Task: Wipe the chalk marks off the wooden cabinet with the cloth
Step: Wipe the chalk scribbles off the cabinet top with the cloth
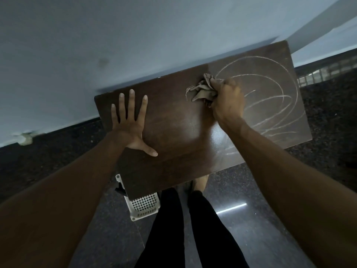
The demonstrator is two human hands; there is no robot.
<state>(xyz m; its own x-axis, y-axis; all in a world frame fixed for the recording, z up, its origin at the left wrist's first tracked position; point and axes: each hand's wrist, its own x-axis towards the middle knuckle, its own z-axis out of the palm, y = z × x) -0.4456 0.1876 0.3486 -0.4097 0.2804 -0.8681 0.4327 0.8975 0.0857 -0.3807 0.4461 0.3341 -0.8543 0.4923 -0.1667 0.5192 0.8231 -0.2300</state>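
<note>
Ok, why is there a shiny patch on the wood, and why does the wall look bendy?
Head view: light glares off the cabinet top between the left hand and right hand; the wide-angle lens bends the wall edges; the room is dim; the cloth looks slightly blurred.

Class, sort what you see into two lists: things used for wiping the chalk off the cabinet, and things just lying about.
In the job: cloth, right hand gripping it, chalk marks, wooden cabinet, left hand flat on it.
Lying about: white plastic basket below the cabinet.
</note>
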